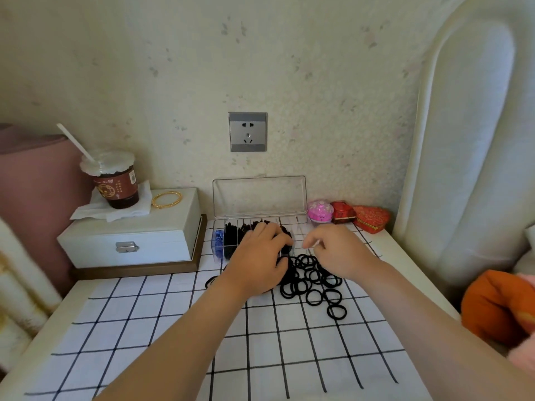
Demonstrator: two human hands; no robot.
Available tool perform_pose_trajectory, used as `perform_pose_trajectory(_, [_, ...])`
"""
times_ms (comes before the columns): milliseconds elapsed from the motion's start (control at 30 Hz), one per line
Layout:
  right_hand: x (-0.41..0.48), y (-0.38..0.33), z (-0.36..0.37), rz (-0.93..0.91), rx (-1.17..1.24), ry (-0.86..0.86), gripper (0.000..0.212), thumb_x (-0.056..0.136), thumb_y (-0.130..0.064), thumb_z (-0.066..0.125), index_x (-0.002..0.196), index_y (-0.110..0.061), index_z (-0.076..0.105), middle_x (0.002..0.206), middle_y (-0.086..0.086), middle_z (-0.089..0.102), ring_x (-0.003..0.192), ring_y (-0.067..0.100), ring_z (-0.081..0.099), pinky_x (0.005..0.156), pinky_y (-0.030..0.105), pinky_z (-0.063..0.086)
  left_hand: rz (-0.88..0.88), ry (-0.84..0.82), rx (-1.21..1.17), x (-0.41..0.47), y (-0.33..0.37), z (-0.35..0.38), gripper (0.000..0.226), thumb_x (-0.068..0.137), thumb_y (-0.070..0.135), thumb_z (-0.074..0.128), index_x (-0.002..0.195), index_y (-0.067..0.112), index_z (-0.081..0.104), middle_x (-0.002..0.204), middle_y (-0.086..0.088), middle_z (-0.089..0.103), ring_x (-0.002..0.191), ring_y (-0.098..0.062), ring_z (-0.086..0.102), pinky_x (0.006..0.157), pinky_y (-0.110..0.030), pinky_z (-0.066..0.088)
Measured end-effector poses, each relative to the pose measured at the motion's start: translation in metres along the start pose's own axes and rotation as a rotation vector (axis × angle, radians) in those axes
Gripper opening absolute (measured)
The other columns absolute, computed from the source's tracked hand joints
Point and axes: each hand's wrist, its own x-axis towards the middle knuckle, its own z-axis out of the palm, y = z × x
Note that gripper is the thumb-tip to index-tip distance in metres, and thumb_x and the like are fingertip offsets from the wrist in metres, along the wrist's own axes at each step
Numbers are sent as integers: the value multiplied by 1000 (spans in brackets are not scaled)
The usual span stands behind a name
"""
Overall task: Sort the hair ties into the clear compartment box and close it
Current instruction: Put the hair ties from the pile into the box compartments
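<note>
Over the clear plastic compartment box, your left hand clutches black elastic hair ties, filling; right hand pinched, contents unclear. Next: gather loose ones.

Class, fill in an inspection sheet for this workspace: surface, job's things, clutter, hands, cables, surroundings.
Surface: table under a white checked cloth.
Job's things: clear compartment box, lid open and upright; black hair ties in some compartments and in a loose pile on the cloth in front.
Clutter: white case carrying a cup with a straw and a gold bangle; three small trinket boxes right of the box.
Hands: left hand over the box's ties, grip hidden; right hand with fingers curled at the box's right end, contents unclear.
Cables: nothing seen.
Surroundings: wall socket, unused; orange item at right.
</note>
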Motion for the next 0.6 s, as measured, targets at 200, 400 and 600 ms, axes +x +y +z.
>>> perform_pose_trajectory(200, [-26, 1, 9, 120, -182, -277, 55, 82, -12, 58, 135, -29, 57, 132, -2, 53, 128, 19, 46, 106, 36, 41, 32, -170, -42, -23, 16, 10, 45, 89, 38, 55, 131, 23, 55, 123, 5, 53, 113, -16, 48, 92, -36, 47])
perform_pose_trajectory(400, [-45, -8, 34, 279, -113, -530, 76, 97, -17, 47, 159, -20, 4, 166, 8, -10, 153, 23, -7, 124, 38, 9, -115, -504, 29, -42, 23, 12, 78, 91, 62, 47, 155, 36, 12, 165, 4, 1, 151, -18, -5, 122, -44, 5])
perform_pose_trajectory(600, [-43, -35, 44, 94, 10, -494, 59, 90, -9, 52, 147, -23, 42, 144, 0, 39, 132, 21, 42, 109, 30, 38, -148, -536, -76, -44, 12, -8, 61, 87, 46, 60, 144, 34, 42, 148, 6, 38, 137, -20, 28, 112, -43, 34])
